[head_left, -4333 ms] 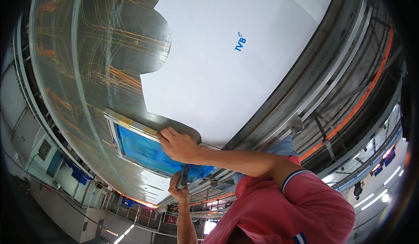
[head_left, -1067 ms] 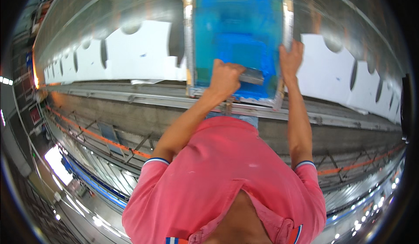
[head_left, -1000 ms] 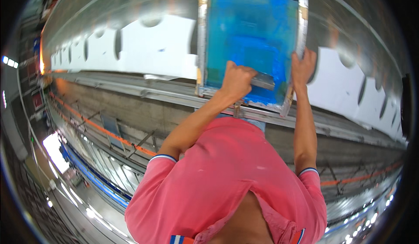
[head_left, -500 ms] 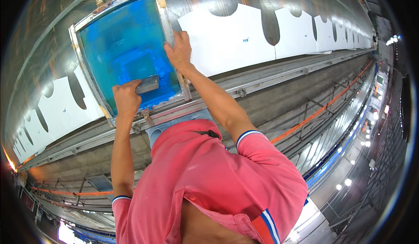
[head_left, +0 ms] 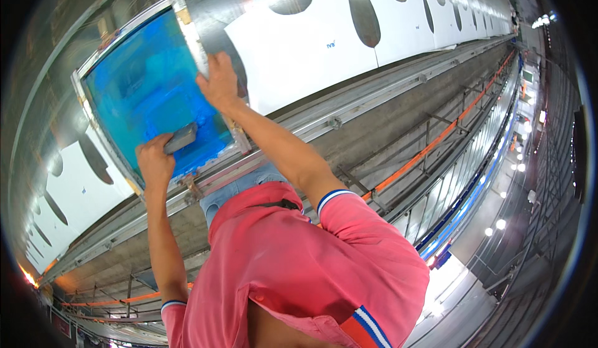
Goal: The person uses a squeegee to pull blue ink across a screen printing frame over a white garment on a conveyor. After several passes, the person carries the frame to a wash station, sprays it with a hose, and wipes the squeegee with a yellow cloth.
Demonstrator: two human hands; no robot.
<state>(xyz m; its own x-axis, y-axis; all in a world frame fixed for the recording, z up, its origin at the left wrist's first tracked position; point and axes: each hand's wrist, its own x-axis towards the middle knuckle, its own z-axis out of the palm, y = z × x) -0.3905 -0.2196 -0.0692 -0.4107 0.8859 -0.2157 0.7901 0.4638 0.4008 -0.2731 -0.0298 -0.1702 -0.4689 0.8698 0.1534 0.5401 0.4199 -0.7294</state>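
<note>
Left hand (head_left: 156, 158) clamped round the squeegee (head_left: 182, 138), which sits just beyond those fingers over blue mesh (head_left: 128, 86); right hand (head_left: 220, 86) on the frame (head_left: 194, 41), closure unclear. Past both hands, white panels (head_left: 299, 42) already marked; this print, hidden, looks unfinished.

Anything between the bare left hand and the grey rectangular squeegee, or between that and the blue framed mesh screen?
Nothing visible: the left hand grips the grey squeegee over the blue screen; contact underneath is hidden.
</note>
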